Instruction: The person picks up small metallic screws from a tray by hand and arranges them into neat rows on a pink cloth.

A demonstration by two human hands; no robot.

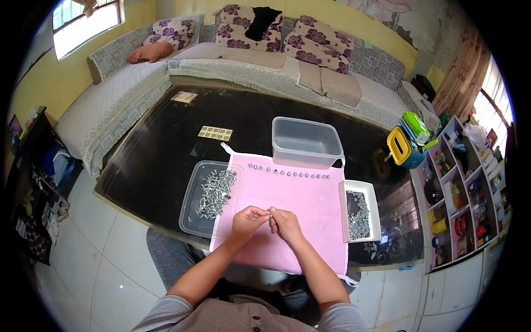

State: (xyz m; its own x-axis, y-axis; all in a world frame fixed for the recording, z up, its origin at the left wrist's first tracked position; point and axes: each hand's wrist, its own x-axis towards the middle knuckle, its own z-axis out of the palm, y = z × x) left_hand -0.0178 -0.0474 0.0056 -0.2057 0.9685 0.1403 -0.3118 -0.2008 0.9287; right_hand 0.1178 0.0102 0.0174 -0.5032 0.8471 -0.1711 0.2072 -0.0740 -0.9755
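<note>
My left hand [247, 220] and my right hand [287, 224] meet above a pink cloth [303, 220]. Their fingertips pinch a small metal fastener [271, 216], mostly hidden by the fingers. To the left, a shallow clear plastic tray or lid [191, 207] bears a pile of metal screws [216, 193] and overlaps the cloth. A white box [374, 211] on the right holds many small metal nuts [360, 220]. Along the cloth's far side runs a row of small metal fasteners [295, 174], one of them darker than the others.
A clear plastic bin [307, 159] stands at the cloth's far edge. Beyond lie a printed card sheet [215, 133] and another card [184, 97] on the black table [149, 166]. A yellow-and-blue tissue holder [404, 145] is at the right. A sofa [265, 68] and shelves [456, 191] surround the table.
</note>
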